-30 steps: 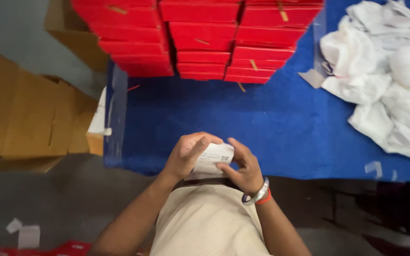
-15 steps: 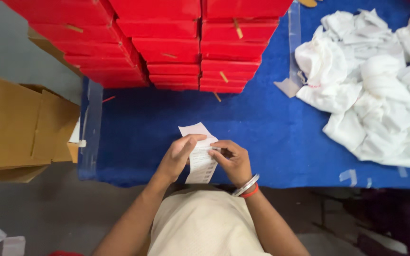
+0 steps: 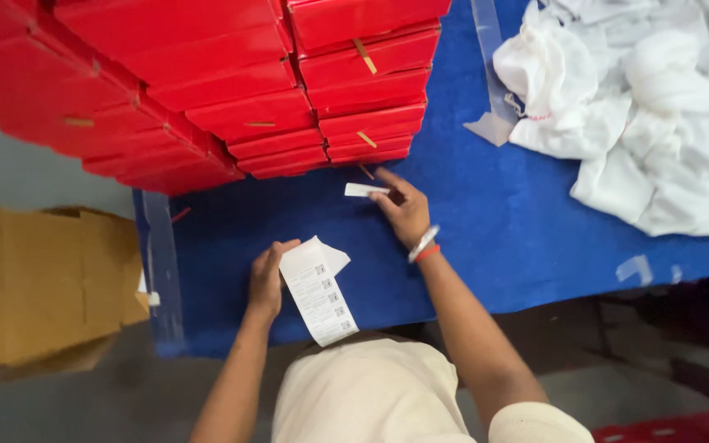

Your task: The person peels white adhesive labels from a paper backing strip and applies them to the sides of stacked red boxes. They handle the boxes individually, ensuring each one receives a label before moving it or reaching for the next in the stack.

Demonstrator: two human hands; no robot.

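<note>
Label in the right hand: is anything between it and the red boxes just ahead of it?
Nothing visible. The right hand holds the small white label over bare blue table, with the lowest red boxes directly beyond it. The left hand holds the label strip nearer the body, out of that path.

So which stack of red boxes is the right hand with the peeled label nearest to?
The right-hand stack; the right hand holds the label just below its lowest box.
</note>
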